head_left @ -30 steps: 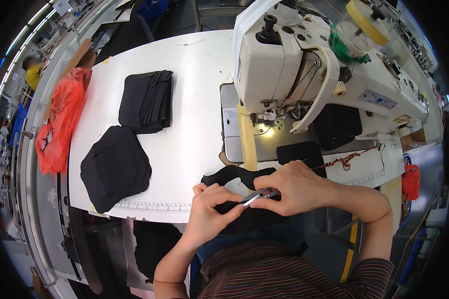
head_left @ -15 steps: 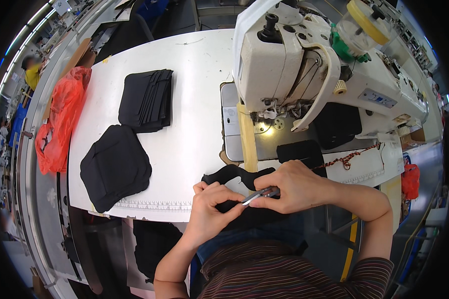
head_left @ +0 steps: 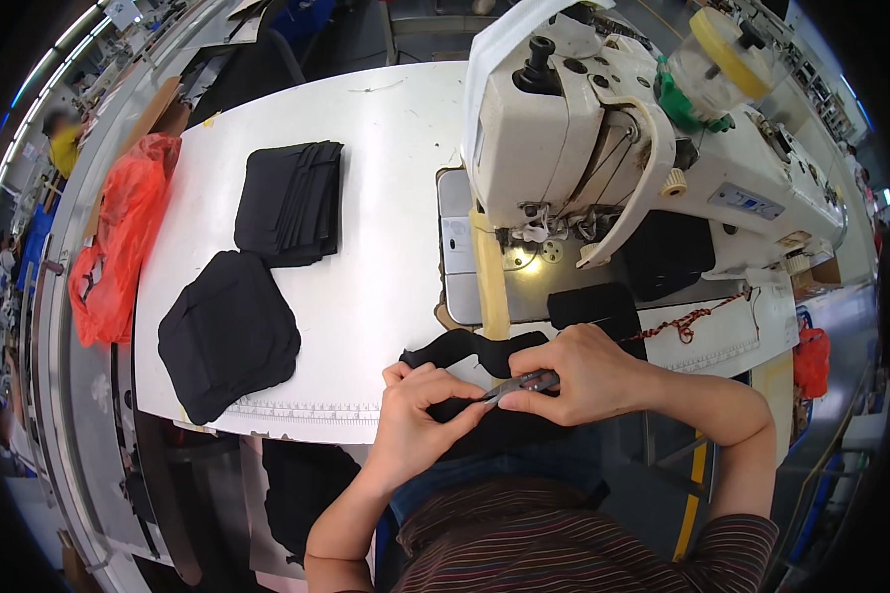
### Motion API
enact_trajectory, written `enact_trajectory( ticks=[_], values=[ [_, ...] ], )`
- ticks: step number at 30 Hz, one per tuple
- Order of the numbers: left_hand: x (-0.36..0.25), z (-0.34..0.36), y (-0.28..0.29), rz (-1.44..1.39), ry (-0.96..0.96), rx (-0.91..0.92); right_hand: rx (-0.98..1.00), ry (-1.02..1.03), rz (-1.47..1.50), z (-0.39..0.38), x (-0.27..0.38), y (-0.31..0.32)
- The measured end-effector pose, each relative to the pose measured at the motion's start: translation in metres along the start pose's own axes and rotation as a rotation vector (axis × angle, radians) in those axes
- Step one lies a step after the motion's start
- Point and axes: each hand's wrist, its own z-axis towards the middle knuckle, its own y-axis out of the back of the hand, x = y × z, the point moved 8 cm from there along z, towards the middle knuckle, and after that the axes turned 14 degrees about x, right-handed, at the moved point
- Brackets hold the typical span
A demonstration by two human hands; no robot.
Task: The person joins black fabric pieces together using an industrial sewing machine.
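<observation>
Left hand (head_left: pixel 415 407): I'm pinching thumb and forefinger nearly together, seemingly on an edge of black cloth; the pinch itself is partly hidden.
Right hand (head_left: pixel 581 372): my fingers are wrapping the thread snips (head_left: pixel 538 381), blade tips pointing at my left fingertips; blade gap I can't tell.
Black cloth strip (head_left: pixel 448 347): lying in curves at the front of the white table (head_left: pixel 391 188), just beyond my hands, near the sewing machine (head_left: pixel 529 133).
Cloth feel: judging by the folds, I'm expecting light, soft, limp, hardly fragile; best taking it by an edge.
Snips feel: probably light, stiff, smooth; gripping behind the blades is safest.
Writing: a nameplate (head_left: pixel 748 201) is showing letters on the machine arm; the ruler strip (head_left: pixel 311 410) is carrying fine graduations, too small for reading.
</observation>
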Motion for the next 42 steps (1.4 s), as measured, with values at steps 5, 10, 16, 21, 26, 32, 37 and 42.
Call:
enact_trajectory(
  ticks=[5,10,16,21,26,32,37,42],
  values=[
    [0.000,0.000,0.001,0.012,0.005,0.008,0.016,-0.005,-0.022,0.005,0.002,-0.001],
    [-0.001,0.001,0.001,0.012,0.004,0.005,0.004,-0.014,-0.034,0.007,0.005,0.001],
    [-0.003,0.002,-0.001,0.020,-0.004,-0.026,-0.098,0.014,0.018,0.003,0.000,-0.002],
    [0.006,-0.006,0.002,0.070,0.105,-0.066,-0.398,0.140,0.430,-0.050,-0.012,0.042],
    [-0.001,-0.038,0.028,0.560,0.202,-0.437,-1.029,-0.490,-0.132,-0.169,-0.098,0.042],
    [0.015,-0.043,0.037,0.490,0.366,-0.409,-0.990,-0.852,-0.628,-0.198,-0.134,0.029],
    [0.017,-0.038,0.039,0.124,0.358,-0.403,-0.839,-0.205,-0.796,-0.133,-0.055,0.021],
    [-0.027,-0.075,0.141,0.350,0.075,-0.810,-0.451,0.018,-0.707,-0.066,-0.060,0.022]
  ],
)
